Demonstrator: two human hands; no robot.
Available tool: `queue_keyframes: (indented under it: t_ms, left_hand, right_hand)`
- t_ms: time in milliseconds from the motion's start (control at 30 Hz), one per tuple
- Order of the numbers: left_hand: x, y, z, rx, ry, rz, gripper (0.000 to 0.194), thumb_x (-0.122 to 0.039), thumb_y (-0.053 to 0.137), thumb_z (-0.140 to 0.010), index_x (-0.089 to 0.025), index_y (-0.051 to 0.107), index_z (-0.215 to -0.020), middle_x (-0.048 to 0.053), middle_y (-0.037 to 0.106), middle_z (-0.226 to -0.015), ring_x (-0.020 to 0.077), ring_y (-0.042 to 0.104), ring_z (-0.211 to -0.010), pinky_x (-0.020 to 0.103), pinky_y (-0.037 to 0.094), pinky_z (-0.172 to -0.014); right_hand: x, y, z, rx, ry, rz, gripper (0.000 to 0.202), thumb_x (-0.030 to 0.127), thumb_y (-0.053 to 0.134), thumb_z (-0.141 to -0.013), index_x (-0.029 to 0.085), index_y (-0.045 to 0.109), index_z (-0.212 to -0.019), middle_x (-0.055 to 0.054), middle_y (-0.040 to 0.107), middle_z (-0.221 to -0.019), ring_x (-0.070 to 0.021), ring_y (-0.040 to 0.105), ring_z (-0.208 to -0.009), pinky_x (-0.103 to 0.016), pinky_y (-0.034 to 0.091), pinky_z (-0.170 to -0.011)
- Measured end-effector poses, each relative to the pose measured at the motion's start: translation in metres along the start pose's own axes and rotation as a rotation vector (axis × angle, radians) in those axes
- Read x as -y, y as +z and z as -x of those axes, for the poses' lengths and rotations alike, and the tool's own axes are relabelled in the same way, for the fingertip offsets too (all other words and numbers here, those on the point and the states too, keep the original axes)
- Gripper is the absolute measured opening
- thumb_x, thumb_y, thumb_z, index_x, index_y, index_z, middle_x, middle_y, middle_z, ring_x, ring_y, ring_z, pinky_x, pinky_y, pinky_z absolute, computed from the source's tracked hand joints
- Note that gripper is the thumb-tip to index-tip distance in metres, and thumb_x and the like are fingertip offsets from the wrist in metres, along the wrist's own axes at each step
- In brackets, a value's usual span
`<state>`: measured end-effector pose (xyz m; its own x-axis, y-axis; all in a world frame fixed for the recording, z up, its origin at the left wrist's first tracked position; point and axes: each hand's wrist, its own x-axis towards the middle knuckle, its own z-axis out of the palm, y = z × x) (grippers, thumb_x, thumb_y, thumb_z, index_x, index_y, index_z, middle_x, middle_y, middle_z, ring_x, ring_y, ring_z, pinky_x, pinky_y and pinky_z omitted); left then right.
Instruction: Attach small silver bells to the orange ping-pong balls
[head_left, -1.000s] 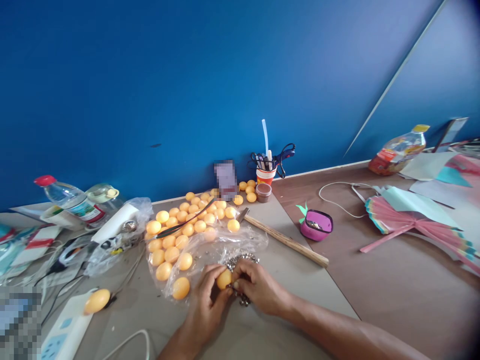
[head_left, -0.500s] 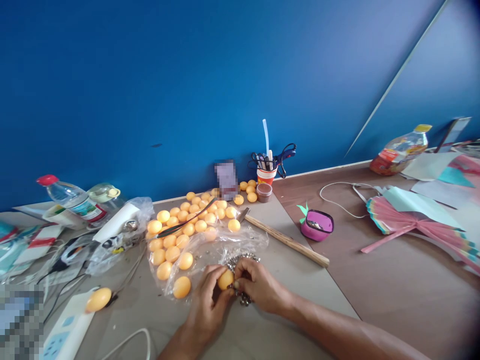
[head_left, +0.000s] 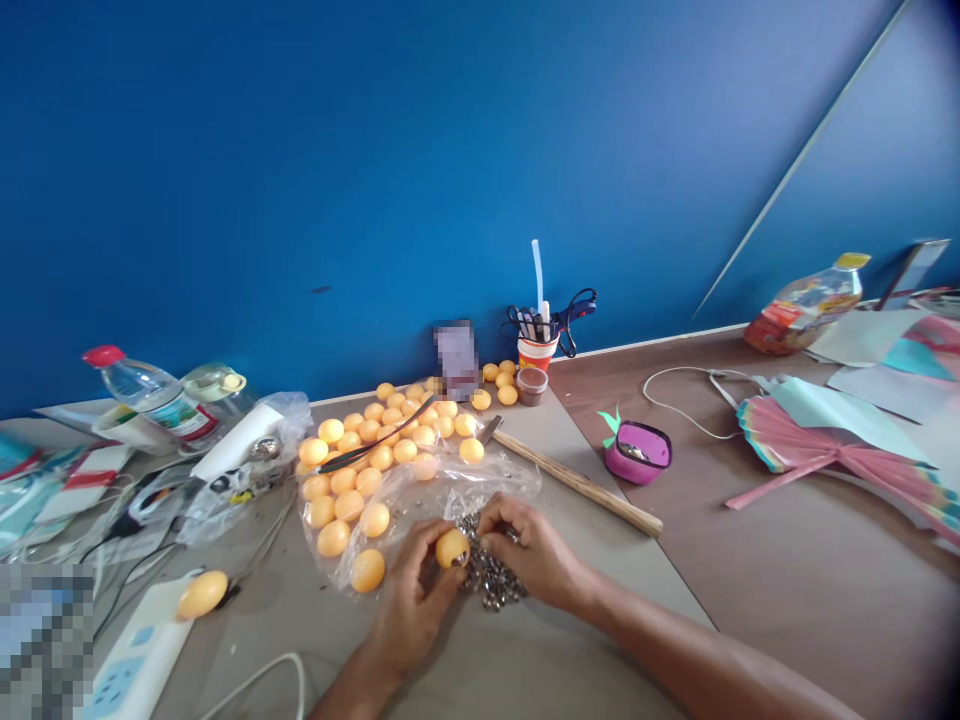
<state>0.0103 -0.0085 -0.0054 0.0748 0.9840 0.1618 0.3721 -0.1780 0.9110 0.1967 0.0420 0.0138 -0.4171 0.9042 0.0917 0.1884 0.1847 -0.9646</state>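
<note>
1. We see a table with a grey section (head_left: 525, 670) and, on its right, a brown section (head_left: 780, 580).
2. On the grey, we have yellow balls (head_left: 348, 506) in and around a clear plastic bag (head_left: 495, 478), small metal pieces (head_left: 499, 590), a wooden-handled hammer (head_left: 581, 485) and a power strip (head_left: 154, 645).
3. On the brown, we find a purple container (head_left: 655, 446) and a pink paper fan (head_left: 795, 430).

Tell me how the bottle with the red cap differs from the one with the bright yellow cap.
The red-capped bottle has a label with blue, green and red; the yellow-capped bottle has a mostly red and orange one. In the picture, the red-capped bottle's neck slants up to the left, while the yellow-capped bottle's slants up to the right. Both are see-through, capped and near the blue wall.
</note>
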Motion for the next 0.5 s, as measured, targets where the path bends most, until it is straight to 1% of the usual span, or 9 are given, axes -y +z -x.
queue_keyframes:
  t_ms: [67,133,200,267,367,500]
  left_hand:
    - [0.002,-0.001,0.001,0.024,0.005,0.022,0.034,-0.034,0.061,-0.084,-0.021,0.057,-0.115,0.010,0.060,-0.114,0.0246,0.057,-0.109,0.038,0.049,-0.094]
    - [0.004,-0.001,0.002,0.034,0.003,0.048,0.037,-0.034,0.062,-0.083,-0.020,0.056,-0.117,0.010,0.059,-0.116,0.0246,0.057,-0.110,0.038,0.049,-0.095]
    - [0.006,-0.001,0.003,0.015,-0.014,0.084,0.037,-0.035,0.063,-0.083,-0.020,0.056,-0.117,0.011,0.058,-0.116,0.0242,0.058,-0.109,0.037,0.049,-0.094]
    - [0.007,0.000,0.003,-0.019,-0.043,0.111,0.036,-0.037,0.063,-0.083,-0.019,0.057,-0.114,0.010,0.059,-0.116,0.0234,0.059,-0.107,0.036,0.050,-0.093]
    - [0.008,0.000,0.001,-0.042,-0.066,0.106,0.034,-0.038,0.062,-0.083,-0.020,0.058,-0.111,0.009,0.061,-0.112,0.0219,0.060,-0.102,0.034,0.050,-0.091]
    - [0.007,0.000,0.001,-0.034,-0.053,0.078,0.031,-0.037,0.061,-0.084,-0.020,0.059,-0.110,0.008,0.060,-0.110,0.0210,0.060,-0.101,0.033,0.051,-0.090]
  right_hand:
    - [-0.003,-0.008,-0.002,0.005,-0.104,0.191,0.012,0.008,0.051,-0.076,0.018,0.057,-0.076,-0.002,0.058,-0.079,-0.0150,0.053,-0.077,-0.026,0.042,-0.071]
    - [-0.005,-0.014,-0.004,0.035,-0.179,0.386,0.015,0.009,0.049,-0.081,0.017,0.061,-0.082,-0.006,0.059,-0.084,-0.0172,0.054,-0.082,-0.029,0.042,-0.074]
    - [-0.007,-0.016,-0.005,0.070,-0.215,0.578,0.015,0.013,0.049,-0.084,0.017,0.063,-0.086,-0.008,0.059,-0.086,-0.0193,0.053,-0.084,-0.032,0.040,-0.076]
    - [-0.007,-0.014,-0.005,0.106,-0.212,0.728,0.013,0.016,0.051,-0.085,0.017,0.064,-0.088,-0.008,0.060,-0.088,-0.0207,0.052,-0.085,-0.034,0.038,-0.076]
    - [-0.006,-0.010,-0.004,0.138,-0.186,0.816,0.011,0.015,0.053,-0.083,0.017,0.063,-0.085,-0.008,0.061,-0.089,-0.0207,0.052,-0.086,-0.032,0.035,-0.075]
    - [-0.008,-0.006,-0.004,0.127,-0.167,0.819,0.013,0.011,0.051,-0.083,0.016,0.060,-0.075,-0.006,0.061,-0.082,-0.0180,0.051,-0.079,-0.030,0.034,-0.072]
